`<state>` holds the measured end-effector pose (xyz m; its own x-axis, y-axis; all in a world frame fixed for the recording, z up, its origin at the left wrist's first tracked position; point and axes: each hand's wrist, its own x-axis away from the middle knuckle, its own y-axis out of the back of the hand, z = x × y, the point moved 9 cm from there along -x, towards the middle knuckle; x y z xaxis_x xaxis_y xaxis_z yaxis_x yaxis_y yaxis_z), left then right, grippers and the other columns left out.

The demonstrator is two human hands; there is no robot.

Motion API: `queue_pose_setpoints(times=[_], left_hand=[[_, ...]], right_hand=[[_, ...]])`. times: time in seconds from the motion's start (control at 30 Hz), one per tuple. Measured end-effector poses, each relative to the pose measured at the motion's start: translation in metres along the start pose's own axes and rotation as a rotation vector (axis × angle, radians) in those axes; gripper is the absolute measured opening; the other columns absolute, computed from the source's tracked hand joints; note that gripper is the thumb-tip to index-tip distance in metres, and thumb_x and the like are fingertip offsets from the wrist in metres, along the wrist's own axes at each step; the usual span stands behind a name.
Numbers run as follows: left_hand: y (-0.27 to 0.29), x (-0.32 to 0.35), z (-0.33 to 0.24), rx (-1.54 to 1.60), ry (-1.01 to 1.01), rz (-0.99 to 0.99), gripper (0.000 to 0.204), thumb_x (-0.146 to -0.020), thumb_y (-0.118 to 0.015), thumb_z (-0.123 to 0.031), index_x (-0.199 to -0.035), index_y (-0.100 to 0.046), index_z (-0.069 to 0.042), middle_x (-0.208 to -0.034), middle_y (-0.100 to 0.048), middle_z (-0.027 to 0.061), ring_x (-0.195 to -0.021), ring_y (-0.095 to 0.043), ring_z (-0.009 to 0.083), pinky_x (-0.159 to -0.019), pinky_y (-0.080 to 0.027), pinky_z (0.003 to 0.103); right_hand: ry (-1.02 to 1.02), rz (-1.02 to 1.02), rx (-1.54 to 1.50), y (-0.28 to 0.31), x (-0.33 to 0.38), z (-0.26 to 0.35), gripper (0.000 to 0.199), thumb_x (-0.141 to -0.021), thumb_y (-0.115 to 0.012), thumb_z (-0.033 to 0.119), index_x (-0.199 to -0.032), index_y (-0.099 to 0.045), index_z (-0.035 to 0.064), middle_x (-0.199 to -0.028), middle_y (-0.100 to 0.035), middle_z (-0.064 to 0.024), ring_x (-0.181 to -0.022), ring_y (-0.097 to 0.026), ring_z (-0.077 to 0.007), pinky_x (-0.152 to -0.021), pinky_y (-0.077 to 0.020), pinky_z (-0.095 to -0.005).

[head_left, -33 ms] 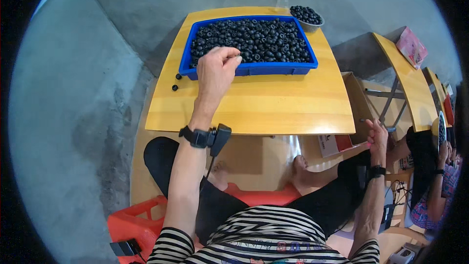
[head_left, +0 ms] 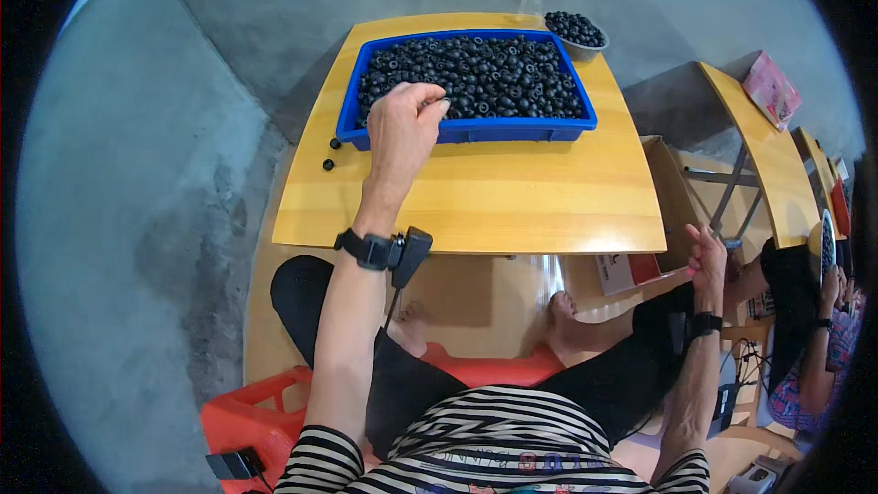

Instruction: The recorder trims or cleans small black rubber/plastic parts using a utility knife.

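A blue plastic tray point(head_left: 512, 134) full of small round black pieces point(head_left: 485, 73), many with a hole through them, stands on the yellow table point(head_left: 540, 206). My left hand point(head_left: 405, 133) is over the tray's near left side, its thumb and forefinger pinched together. Whatever is between the fingertips is too small to make out. Beyond the table's right edge, low beside my knee, hangs my right hand point(head_left: 707, 261) with fingers loosely bent and partly apart. Nothing shows in it. Two loose black pieces point(head_left: 328, 165) lie on the table left of the tray.
A round bowl point(head_left: 587, 53) of black pieces and a clear cup point(head_left: 530, 7) stand at the far right corner. An open cardboard box point(head_left: 672, 192) is on the floor to the right. Farther right, a co-worker's hand point(head_left: 830, 285) is at a bowl near another table point(head_left: 754, 142).
My left hand has shifted very slightly up over the tray, fingers still pinched. My right hand stays where it was.
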<state>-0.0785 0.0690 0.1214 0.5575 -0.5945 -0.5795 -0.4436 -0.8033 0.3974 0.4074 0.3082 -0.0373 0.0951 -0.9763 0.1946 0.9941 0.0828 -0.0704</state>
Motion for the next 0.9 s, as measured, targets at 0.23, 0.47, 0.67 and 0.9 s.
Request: queue_pose_setpoints(times=[0.23,0.47,0.67,0.9], left_hand=[[-0.021,-0.023,0.019,-0.460,-0.119,0.100,0.018,-0.071,-0.070,-0.014,-0.086,-0.068,-0.005,-0.080,-0.064,0.0101,-0.070,-0.063,0.0228,-0.063,-0.049,0.031],[-0.008,0.010,0.004,0.314,0.105,0.078,0.015,-0.079,-0.066,-0.007,-0.092,-0.063,-0.001,-0.082,-0.066,0.0081,-0.069,-0.063,0.0139,-0.061,-0.049,0.024],[-0.052,0.095,-0.041,1.008,0.409,0.378,0.018,-0.083,-0.061,-0.005,-0.101,-0.060,-0.001,-0.086,-0.065,0.0068,-0.073,-0.061,0.0108,-0.063,-0.049,0.021],[-0.058,0.147,-0.058,1.127,0.484,0.423,0.019,-0.086,-0.061,-0.008,-0.104,-0.059,-0.002,-0.086,-0.064,0.0073,-0.074,-0.062,0.0133,-0.066,-0.052,0.025]], right_hand=[[0.048,0.117,-0.038,-0.047,0.059,0.018,0.025,-0.091,-0.053,0.016,-0.112,-0.054,0.0037,-0.084,-0.061,-0.0010,-0.044,-0.034,-0.0012,-0.033,-0.0268,-0.0156],[0.208,0.451,0.318,-0.163,0.166,0.041,0.026,-0.088,-0.053,0.013,-0.109,-0.057,-0.0012,-0.088,-0.063,-0.0039,-0.069,-0.056,-0.0087,-0.061,-0.0447,-0.0215],[0.523,0.663,0.397,-0.220,0.217,0.047,0.026,-0.091,-0.052,0.016,-0.110,-0.054,-0.0021,-0.090,-0.063,-0.0146,-0.083,-0.063,-0.0200,-0.073,-0.0487,-0.0295],[0.356,0.731,0.439,-0.213,0.226,0.022,0.025,-0.091,-0.054,0.018,-0.106,-0.056,-0.0018,-0.081,-0.065,-0.0104,-0.066,-0.061,-0.0153,-0.061,-0.0485,-0.0278]])
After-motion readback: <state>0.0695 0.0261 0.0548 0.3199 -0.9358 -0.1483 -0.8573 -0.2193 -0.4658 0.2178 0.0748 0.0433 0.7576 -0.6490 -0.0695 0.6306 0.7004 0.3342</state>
